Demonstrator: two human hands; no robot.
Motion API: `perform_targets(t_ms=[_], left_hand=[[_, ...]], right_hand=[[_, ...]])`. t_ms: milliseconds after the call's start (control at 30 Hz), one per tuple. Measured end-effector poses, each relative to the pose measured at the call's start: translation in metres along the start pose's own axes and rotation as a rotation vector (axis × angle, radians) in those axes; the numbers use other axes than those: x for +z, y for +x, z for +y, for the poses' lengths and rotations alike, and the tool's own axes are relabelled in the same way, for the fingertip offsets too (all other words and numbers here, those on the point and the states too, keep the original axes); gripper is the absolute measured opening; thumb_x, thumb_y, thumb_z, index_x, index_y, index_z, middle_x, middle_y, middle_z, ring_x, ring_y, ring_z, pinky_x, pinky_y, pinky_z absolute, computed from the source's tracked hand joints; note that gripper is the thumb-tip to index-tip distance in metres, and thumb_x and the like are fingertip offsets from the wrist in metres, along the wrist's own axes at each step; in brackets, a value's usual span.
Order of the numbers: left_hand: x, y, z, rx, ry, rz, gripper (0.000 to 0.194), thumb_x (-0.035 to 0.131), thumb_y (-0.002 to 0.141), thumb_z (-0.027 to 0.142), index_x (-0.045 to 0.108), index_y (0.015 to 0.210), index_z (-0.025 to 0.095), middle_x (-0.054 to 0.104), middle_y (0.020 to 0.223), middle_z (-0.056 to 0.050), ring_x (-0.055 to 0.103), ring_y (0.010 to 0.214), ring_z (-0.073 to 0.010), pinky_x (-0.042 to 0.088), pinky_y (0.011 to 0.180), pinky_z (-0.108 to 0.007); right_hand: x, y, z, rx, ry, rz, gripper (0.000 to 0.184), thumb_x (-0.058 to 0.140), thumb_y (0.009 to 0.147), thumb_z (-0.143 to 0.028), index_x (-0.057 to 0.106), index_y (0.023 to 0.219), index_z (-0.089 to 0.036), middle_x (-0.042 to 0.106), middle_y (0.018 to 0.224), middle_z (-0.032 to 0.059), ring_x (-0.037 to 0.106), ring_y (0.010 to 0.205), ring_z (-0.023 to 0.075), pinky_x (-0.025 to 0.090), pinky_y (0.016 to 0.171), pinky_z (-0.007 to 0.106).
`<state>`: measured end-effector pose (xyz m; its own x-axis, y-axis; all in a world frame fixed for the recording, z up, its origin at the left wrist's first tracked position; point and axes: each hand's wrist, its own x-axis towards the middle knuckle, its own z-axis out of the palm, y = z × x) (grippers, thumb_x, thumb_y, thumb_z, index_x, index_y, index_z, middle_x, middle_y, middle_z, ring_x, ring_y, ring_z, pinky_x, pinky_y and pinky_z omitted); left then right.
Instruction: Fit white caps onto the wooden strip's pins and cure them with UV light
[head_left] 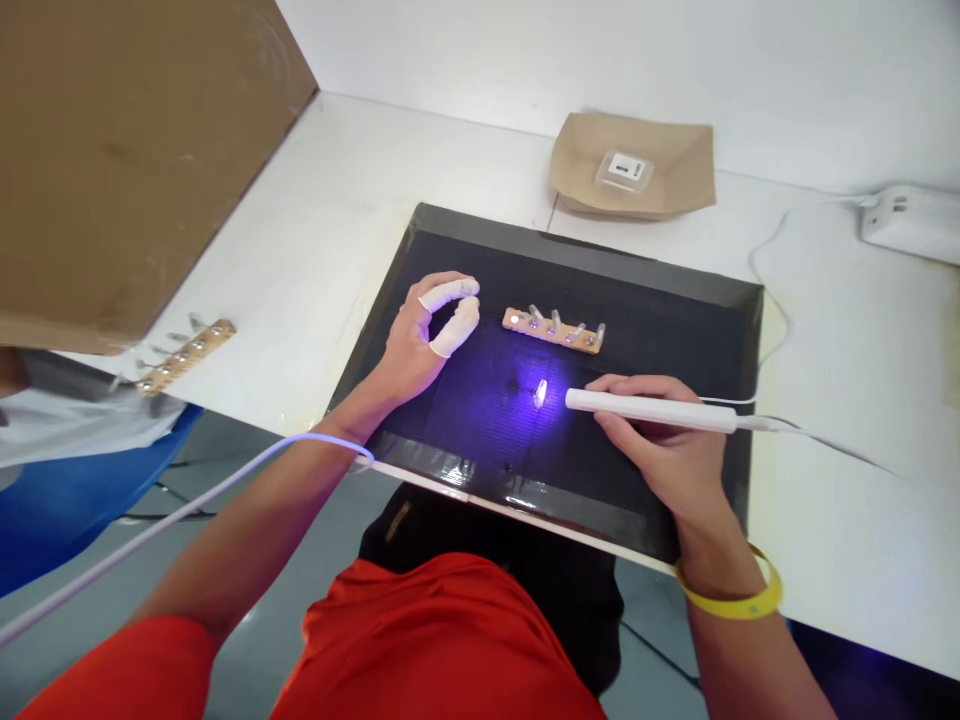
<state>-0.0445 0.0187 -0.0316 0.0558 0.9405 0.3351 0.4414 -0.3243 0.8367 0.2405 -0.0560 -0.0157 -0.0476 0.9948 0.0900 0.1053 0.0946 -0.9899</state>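
My right hand [667, 440] grips a white pen-shaped UV light [637, 407] with a cord at its rear. Its tip points left and casts a violet glow on a small, clear, nail-like piece [540, 393] on the black mat [465, 430]. My left hand [427, 330] hovers or rests over the mat's left side, white finger cots on its thumb and index finger. Those two fingertips meet or nearly meet, and nothing shows between them. Between and beyond my hands lies a narrow wooden strip [559, 333] bearing several clear pieces on small metal studs.
A second strip with clear pieces [187, 355] sits at the table's left edge, beside a big cardboard panel [135, 150]. Behind the mat stands a cardboard tray [675, 170] holding a small labelled plastic box [625, 171]. A white power strip [911, 222] and cords are at right.
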Motion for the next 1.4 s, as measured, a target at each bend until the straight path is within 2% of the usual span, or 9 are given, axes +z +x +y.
perform_targets(t_ms=[167, 367, 733, 867, 1133, 1400], left_hand=[[0.001, 0.0, 0.001, 0.048, 0.029, 0.0, 0.035, 0.057, 0.103, 0.057, 0.071, 0.118, 0.028, 0.071, 0.13, -0.007, 0.064, 0.127, -0.0245, 0.047, 0.117, -0.051], [-0.003, -0.001, 0.013, 0.094, 0.155, -0.065, 0.023, 0.06, 0.102, 0.042, 0.071, 0.116, 0.028, 0.071, 0.134, -0.006, 0.063, 0.127, -0.0244, 0.044, 0.117, -0.053], [-0.015, 0.016, 0.001, 0.092, 0.181, -0.068, 0.024, 0.06, 0.101, 0.044, 0.07, 0.119, 0.03, 0.068, 0.138, -0.005, 0.061, 0.133, -0.0252, 0.043, 0.12, -0.053], [-0.015, 0.018, 0.001, 0.112, 0.182, -0.069, 0.023, 0.062, 0.101, 0.042, 0.07, 0.12, 0.03, 0.068, 0.138, -0.004, 0.061, 0.133, -0.0255, 0.042, 0.12, -0.054], [-0.011, 0.021, 0.002, 0.069, 0.224, -0.094, 0.028, 0.059, 0.101, 0.049, 0.069, 0.119, 0.03, 0.068, 0.139, -0.005, 0.059, 0.134, -0.0261, 0.041, 0.12, -0.054], [-0.009, 0.028, -0.005, 0.104, 0.203, -0.051, 0.024, 0.065, 0.098, 0.041, 0.071, 0.119, 0.03, 0.07, 0.136, -0.004, 0.06, 0.132, -0.0255, 0.041, 0.12, -0.053]], right_hand=[[0.001, 0.001, 0.001, 0.006, -0.047, 0.006, 0.019, 0.085, 0.085, -0.026, 0.071, 0.099, -0.026, 0.083, 0.101, 0.0043, 0.079, 0.092, 0.0211, 0.067, 0.076, 0.034], [0.0, 0.002, 0.0, -0.014, -0.057, 0.007, 0.019, 0.085, 0.084, -0.024, 0.071, 0.098, -0.026, 0.083, 0.098, 0.0041, 0.079, 0.089, 0.0202, 0.066, 0.069, 0.03], [0.001, 0.003, -0.002, -0.006, -0.07, 0.014, 0.019, 0.085, 0.084, -0.027, 0.07, 0.096, -0.026, 0.083, 0.097, 0.0046, 0.079, 0.086, 0.0208, 0.066, 0.064, 0.03], [0.001, 0.003, -0.002, -0.018, -0.065, 0.01, 0.019, 0.084, 0.085, -0.025, 0.071, 0.098, -0.026, 0.083, 0.097, 0.0043, 0.079, 0.086, 0.02, 0.065, 0.064, 0.029], [0.001, 0.003, -0.001, 0.0, -0.079, 0.013, 0.018, 0.084, 0.085, -0.029, 0.071, 0.097, -0.026, 0.083, 0.099, 0.0054, 0.079, 0.087, 0.0218, 0.065, 0.064, 0.031], [0.0, 0.003, 0.0, -0.013, -0.051, 0.008, 0.017, 0.084, 0.086, -0.025, 0.072, 0.098, -0.026, 0.083, 0.099, 0.0044, 0.079, 0.087, 0.0209, 0.064, 0.066, 0.03]])
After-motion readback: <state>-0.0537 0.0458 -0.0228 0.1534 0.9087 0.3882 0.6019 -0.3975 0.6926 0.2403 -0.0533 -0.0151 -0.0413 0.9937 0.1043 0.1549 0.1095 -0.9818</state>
